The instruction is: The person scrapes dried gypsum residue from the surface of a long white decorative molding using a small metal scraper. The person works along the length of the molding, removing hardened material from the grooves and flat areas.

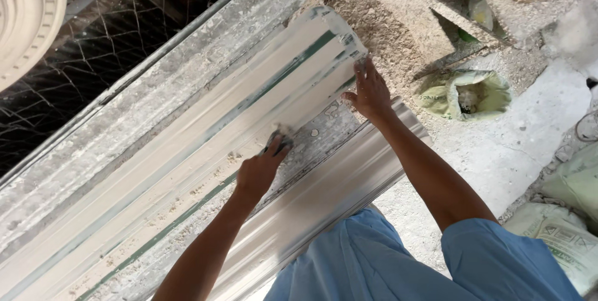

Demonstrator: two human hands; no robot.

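- There are 2 hands, both bare, with 2 blue sleeves behind them.
- The left hand (pixel 260 170) is closed tight on 1 small dark tool (pixel 281 141). The tool is pressed flat on the long mould.
- The right hand (pixel 370 92) is open and holds nothing. Its fingers are spread and rest on the far end of the mould.
- There is 1 long white mould (pixel 187 145). It lies slanted on the workbench (pixel 124 108), from the bottom left up to the top right.
- The mould has long grooves and 2 thin green stripes I can count.
- Small crumbs of plaster lie on the mould near the left hand.
- 1 smooth, shiny curved strip (pixel 324 195) lies just beside the mould, on the side near the person.
- 1 round white plaster piece (pixel 25 14) with a bumpy edge is at the top left, well apart from the hands.
- Wire netting (pixel 124 27) is in the dark place beside it.
- 1 open green sack (pixel 464 94) with white stuff inside sits on the dusty floor, near the right hand.
- At least 2 more sacks (pixel 560 238) lie at the right edge.
- 1 bottle (pixel 480 11) stands at the top, partly hidden.
- The person's arms cover part of the shiny strip.
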